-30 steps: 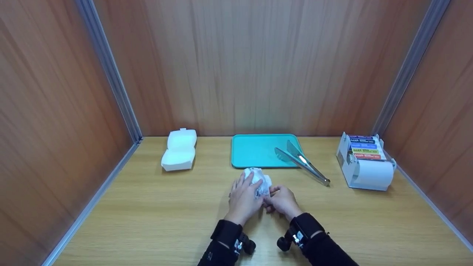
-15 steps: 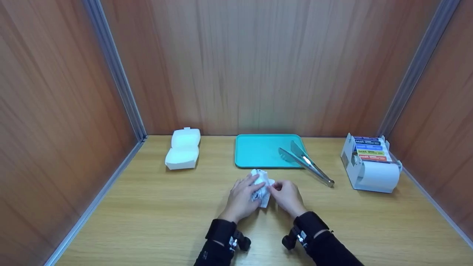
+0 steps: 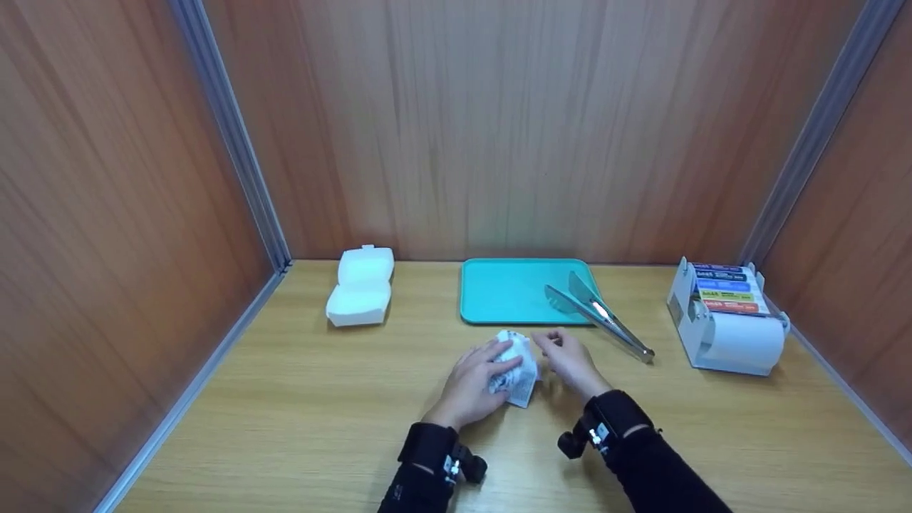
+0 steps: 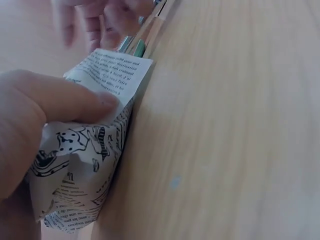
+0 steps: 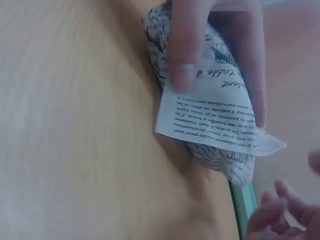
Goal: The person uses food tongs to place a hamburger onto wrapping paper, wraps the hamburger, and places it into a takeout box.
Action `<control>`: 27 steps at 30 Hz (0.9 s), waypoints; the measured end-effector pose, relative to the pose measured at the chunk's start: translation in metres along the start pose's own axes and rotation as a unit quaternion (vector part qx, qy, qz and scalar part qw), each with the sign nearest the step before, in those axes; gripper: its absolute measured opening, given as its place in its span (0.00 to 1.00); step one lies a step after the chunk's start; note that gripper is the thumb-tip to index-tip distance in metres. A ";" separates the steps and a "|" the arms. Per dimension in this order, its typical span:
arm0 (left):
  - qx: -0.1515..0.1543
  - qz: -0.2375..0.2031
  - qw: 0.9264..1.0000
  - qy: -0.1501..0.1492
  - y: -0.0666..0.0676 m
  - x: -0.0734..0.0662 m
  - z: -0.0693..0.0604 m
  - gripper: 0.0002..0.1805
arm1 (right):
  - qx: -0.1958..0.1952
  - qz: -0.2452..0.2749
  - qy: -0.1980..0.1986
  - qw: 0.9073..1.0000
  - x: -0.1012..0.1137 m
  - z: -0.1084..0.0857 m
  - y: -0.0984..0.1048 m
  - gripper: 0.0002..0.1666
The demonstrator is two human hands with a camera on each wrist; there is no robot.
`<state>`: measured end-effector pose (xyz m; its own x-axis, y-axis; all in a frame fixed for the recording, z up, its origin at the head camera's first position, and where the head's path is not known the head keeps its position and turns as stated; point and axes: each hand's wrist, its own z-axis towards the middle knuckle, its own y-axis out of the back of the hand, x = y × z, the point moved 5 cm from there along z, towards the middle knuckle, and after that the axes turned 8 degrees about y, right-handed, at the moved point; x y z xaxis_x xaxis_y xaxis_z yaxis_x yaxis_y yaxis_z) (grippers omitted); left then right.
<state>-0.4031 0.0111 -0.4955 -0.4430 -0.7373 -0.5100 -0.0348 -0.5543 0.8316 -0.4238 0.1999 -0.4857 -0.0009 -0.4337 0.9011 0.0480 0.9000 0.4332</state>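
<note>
A small package wrapped in white paper with black print [image 3: 525, 381] lies on the table in front of me. My left hand [image 3: 470, 388] holds it from the left, fingers over its top and thumb along its near side. In the left wrist view the thumb [image 4: 65, 100] presses close to a folded flap of printed paper [image 4: 107, 72]. What the paper encloses is hidden. My right hand [image 3: 570, 360] is just right of the package, apart from it, its fingers [image 5: 272, 215] loosely bent with nothing held.
Behind the hands lies a turquoise tray [image 3: 499, 296], with metal tongs [image 3: 605, 320] resting across its right edge. An open white clamshell box [image 3: 361, 288] stands back left. At the right is a white dispenser [image 3: 727, 320] with a paper roll and coloured labels. Wooden panels [image 3: 456, 142] enclose the table.
My right hand has let go of the paper's right edge and moved away to the right and back. The left hand keeps its hold, and the package now shows more of its near, printed end.
</note>
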 end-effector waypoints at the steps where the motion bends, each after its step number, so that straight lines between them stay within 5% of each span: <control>1: 0.002 0.000 1.000 -0.005 0.000 -0.001 0.000 0.34 | -0.005 -0.024 0.029 0.999 0.005 0.003 0.000 0.24; 5: 0.000 -0.007 1.000 -0.027 -0.003 -0.007 -0.001 0.34 | -0.017 -0.075 0.075 0.994 0.013 0.014 -0.002 0.15; 9: -0.001 -0.014 0.999 -0.033 -0.008 -0.013 -0.004 0.34 | 0.014 -0.002 -0.001 1.000 0.004 0.016 0.002 0.12; 12: 0.000 -0.014 0.999 -0.036 -0.010 -0.014 -0.005 0.34 | 0.041 0.085 -0.079 0.992 -0.009 0.013 -0.001 0.11; 17: -0.006 -0.006 0.999 -0.043 -0.006 -0.012 -0.005 0.34 | 0.053 0.126 -0.118 0.984 -0.016 0.014 -0.016 0.11; 23: -0.002 -0.011 1.000 -0.022 -0.002 -0.006 -0.005 0.35 | 0.019 0.040 -0.090 0.995 -0.006 0.021 -0.019 0.17; 25: -0.001 -0.013 1.000 -0.009 -0.002 -0.004 -0.005 0.35 | -0.021 -0.031 -0.033 0.999 0.000 0.021 -0.018 0.13; 27: -0.007 -0.010 1.000 0.003 -0.001 -0.002 -0.004 0.35 | -0.089 -0.105 0.068 0.988 0.011 0.019 -0.016 0.08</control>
<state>-0.3984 0.0116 -0.4957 -0.4370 -0.7282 -0.5279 -0.0314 -0.5742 0.8181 -0.4434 0.1817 -0.4820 0.1034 -0.6223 0.7759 0.2355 0.7732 0.5888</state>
